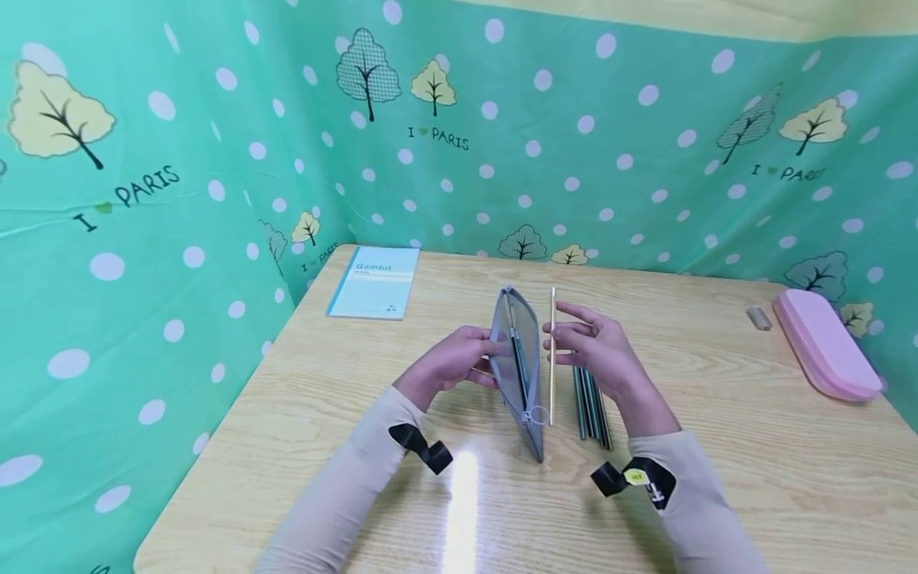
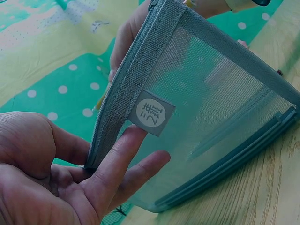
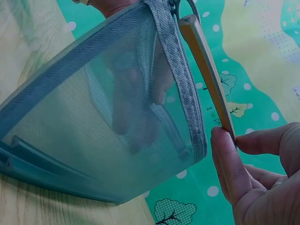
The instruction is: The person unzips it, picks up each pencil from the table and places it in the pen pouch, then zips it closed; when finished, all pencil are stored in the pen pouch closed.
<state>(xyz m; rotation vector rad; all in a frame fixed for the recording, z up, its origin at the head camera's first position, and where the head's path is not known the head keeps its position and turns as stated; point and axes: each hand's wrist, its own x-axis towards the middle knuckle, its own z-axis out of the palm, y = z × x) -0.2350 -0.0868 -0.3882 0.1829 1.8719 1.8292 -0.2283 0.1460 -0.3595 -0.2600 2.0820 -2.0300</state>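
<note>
A grey mesh zip pouch (image 1: 505, 376) stands on edge over the table, its zipped side parted at the top. My left hand (image 1: 455, 356) grips the pouch by its zip edge, thumb on one side and fingers on the other, near a small label (image 2: 151, 113). Several dark pencils (image 2: 225, 164) lie along the bottom inside, visible through the mesh. Just right of the opening, my right hand (image 1: 601, 344) pinches a yellow pencil (image 3: 209, 70) between thumb and fingertips. The pencil is outside the pouch, alongside its zip edge. Under the right hand, several dark pencils (image 1: 591, 406) lie on the table.
A pink pencil case (image 1: 825, 343) lies at the table's right edge, with a small grey eraser (image 1: 759, 319) beside it. A light-blue notebook (image 1: 374, 283) lies at the back left. Green dotted cloth (image 1: 445, 191) hangs behind and left of the wooden table (image 1: 667, 478).
</note>
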